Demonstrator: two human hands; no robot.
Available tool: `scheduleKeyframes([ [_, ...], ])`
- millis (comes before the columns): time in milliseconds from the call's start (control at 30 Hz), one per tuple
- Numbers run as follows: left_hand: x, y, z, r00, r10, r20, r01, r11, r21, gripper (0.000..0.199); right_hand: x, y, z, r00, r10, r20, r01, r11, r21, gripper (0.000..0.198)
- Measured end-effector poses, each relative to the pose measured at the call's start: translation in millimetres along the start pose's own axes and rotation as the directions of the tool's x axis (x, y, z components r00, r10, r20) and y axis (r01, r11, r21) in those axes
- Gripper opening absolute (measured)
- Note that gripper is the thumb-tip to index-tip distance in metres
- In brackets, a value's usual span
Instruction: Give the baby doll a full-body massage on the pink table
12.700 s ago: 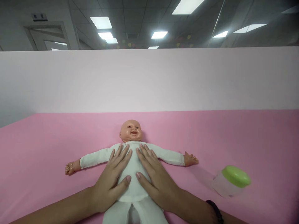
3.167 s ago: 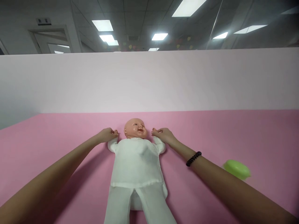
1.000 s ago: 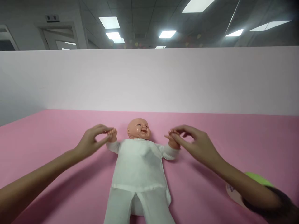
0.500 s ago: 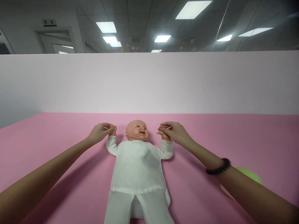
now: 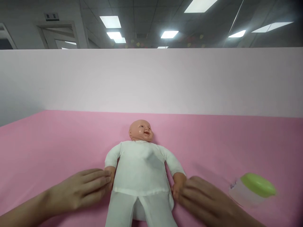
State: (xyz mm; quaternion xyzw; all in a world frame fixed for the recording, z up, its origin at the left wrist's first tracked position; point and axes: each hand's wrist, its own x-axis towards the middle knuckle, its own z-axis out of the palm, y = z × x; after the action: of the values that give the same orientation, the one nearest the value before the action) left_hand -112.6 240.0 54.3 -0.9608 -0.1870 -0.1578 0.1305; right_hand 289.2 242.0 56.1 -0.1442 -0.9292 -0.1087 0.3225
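Note:
A baby doll (image 5: 142, 170) in white clothes lies on its back, head away from me and turned slightly right. Its arms lie down along its sides. My left hand (image 5: 82, 189) is closed on the doll's hand at the left, fingers against the small wrist. On the other side my right hand (image 5: 201, 197) grips the doll's other hand, beside its hip. My thumbs are mostly hidden. The doll's lower legs run out of the bottom of the view.
A bottle with a green cap (image 5: 258, 184) and pale, see-through body lies on its side at the right. Beneath everything is a pink surface (image 5: 232, 142), with a white partition (image 5: 151, 82) standing along its far edge.
Both my hands have come down toward me with the doll's hands, from beside its head to its hips. The bottle, earlier mostly behind my right forearm, now shows.

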Motion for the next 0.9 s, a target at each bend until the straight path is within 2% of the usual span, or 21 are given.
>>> scheduleKeyframes([
  [67, 14, -12, 0, 0.972, -0.187, -0.14, 0.167, 0.976, -0.143, 0.032, 11, 17, 0, 0.972, 0.191, -0.135, -0.181, 0.98, 0.083, 0.023],
  [100, 22, -20, 2, 0.926, -0.294, -0.236, 0.248, 0.947, -0.205, 0.028, 18, 28, 0, 0.925, 0.32, -0.205, -0.3, 0.946, 0.124, 0.02],
  [133, 32, -31, 5, 0.853, -0.4, -0.334, 0.324, 0.909, -0.263, 0.023, 26, 42, 3, 0.851, 0.458, -0.258, -0.425, 0.888, 0.174, 0.017],
  [167, 42, -44, 10, 0.761, -0.504, -0.408, 0.398, 0.86, -0.319, 0.018, 35, 58, 7, 0.751, 0.595, -0.285, -0.549, 0.803, 0.231, 0.017],
  [200, 51, -59, 16, 0.663, -0.603, -0.444, 0.467, 0.796, -0.385, 0.016, 43, 76, 13, 0.619, 0.737, -0.272, -0.669, 0.676, 0.308, 0.019],
  [233, 60, -75, 25, 0.548, -0.718, -0.429, 0.541, 0.695, -0.474, 0.022, 49, 94, 21, 0.496, 0.839, -0.221, -0.747, 0.543, 0.384, 0.02],
  [267, 66, -92, 34, 0.443, -0.825, -0.349, 0.611, 0.563, -0.556, 0.027, 55, 112, 32, 0.391, 0.908, -0.152, -0.798, 0.417, 0.435, 0.02],
  [300, 70, -109, 45, 0.366, -0.905, -0.216, 0.677, 0.419, -0.605, 0.03, 58, 130, 44, 0.309, 0.948, -0.081, -0.845, 0.312, 0.435, 0.016],
  [333, 73, -124, 55, 0.319, -0.946, -0.057, 0.723, 0.282, -0.631, 0.031, 59, 145, 56, 0.258, 0.966, -0.001, -0.895, 0.24, 0.377, 0.01],
  [400, 71, -150, 74, 0.294, -0.929, 0.224, 0.759, 0.084, -0.645, 0.031, 55, 168, 80, 0.174, 0.974, 0.143, -0.961, 0.136, 0.241, 0.004],
  [433, 68, -159, 81, 0.301, -0.897, 0.323, 0.753, 0.016, -0.658, 0.03, 51, 176, 90, 0.138, 0.972, 0.188, -0.975, 0.1, 0.197, 0.005],
  [500, 59, -168, 90, 0.331, -0.847, 0.416, 0.713, -0.065, -0.698, 0.033, 42, 183, 102, 0.105, 0.971, 0.213, -0.974, 0.058, 0.217, 0.009],
  [567, 50, -169, 92, 0.332, -0.854, 0.401, 0.666, -0.089, -0.741, 0.038, 36, 182, 104, 0.086, 0.983, 0.164, -0.929, 0.02, 0.37, 0.01],
  [633, 42, -165, 89, 0.271, -0.904, 0.332, 0.632, -0.093, -0.769, 0.042, 32, 178, 99, 0.024, 0.995, 0.097, -0.823, -0.035, 0.567, 0.011],
  [733, 29, -156, 82, 0.15, -0.961, 0.232, 0.587, -0.102, -0.803, 0.041, 27, 167, 86, -0.136, 0.99, 0.038, -0.599, -0.113, 0.793, 0.012],
  [800, 20, -149, 76, 0.101, -0.975, 0.197, 0.581, -0.103, -0.807, 0.039, 22, 159, 79, -0.265, 0.964, 0.027, -0.47, -0.153, 0.869, 0.013],
  [867, 12, -140, 69, 0.055, -0.983, 0.174, 0.606, -0.106, -0.788, 0.038, 14, 149, 75, -0.396, 0.918, 0.015, -0.395, -0.185, 0.9, 0.016],
  [900, 8, -136, 65, 0.034, -0.986, 0.164, 0.622, -0.108, -0.776, 0.037, 10, 145, 73, -0.438, 0.899, 0.006, -0.377, -0.19, 0.907, 0.017],
])
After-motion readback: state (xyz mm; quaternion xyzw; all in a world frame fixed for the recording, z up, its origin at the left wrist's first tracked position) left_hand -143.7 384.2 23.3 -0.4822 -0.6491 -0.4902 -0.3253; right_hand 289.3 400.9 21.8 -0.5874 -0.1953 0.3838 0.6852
